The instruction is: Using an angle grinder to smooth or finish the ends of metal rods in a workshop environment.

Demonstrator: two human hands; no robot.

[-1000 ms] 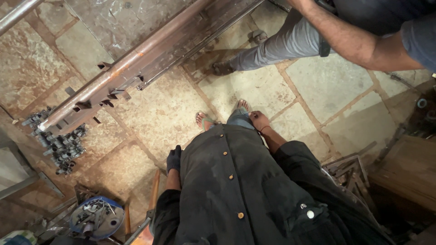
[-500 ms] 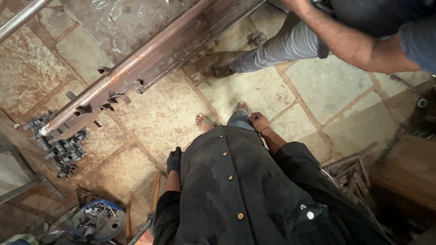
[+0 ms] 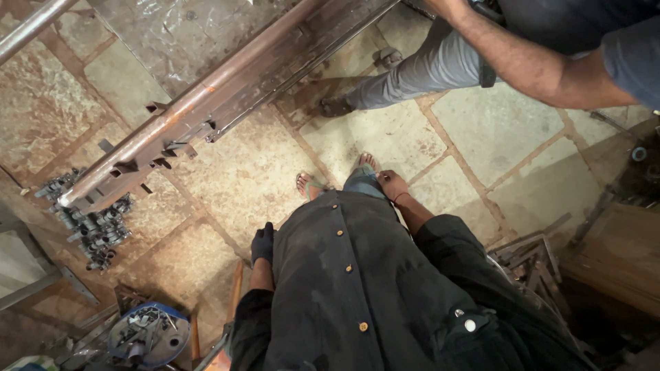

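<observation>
Your gloved left hand (image 3: 262, 244) hangs loosely curled, holding nothing; your bare right hand (image 3: 392, 184) likewise. The long rusty steel frame (image 3: 227, 96) lies at eleven o'clock, open stone floor (image 3: 234, 178) between.

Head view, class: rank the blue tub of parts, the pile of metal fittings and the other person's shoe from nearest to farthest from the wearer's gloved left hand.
From the gloved left hand:
1. Blue tub of parts, lower left.
2. Pile of metal fittings, far left.
3. Other person's shoe, up by the long steel beam.
</observation>
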